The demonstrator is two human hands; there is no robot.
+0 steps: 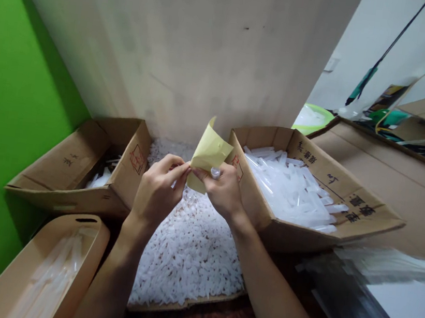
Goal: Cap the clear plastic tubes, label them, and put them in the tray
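Note:
My left hand (158, 188) and my right hand (222, 189) meet over a heap of small white plastic pieces (189, 244). Both hands pinch a yellow sheet of paper (208, 154), which curls upward between them. My right hand also grips a small clear plastic tube (215, 172) against the sheet. The fingers of both hands are closed in a pinch.
A cardboard box (300, 233) of clear plastic tubes stands to the right. Another cardboard box (79, 162) lies at the left. A tan tray (26, 265) with clear tubes sits at the lower left. A green wall is on the left, a larger carton (409, 179) at the right.

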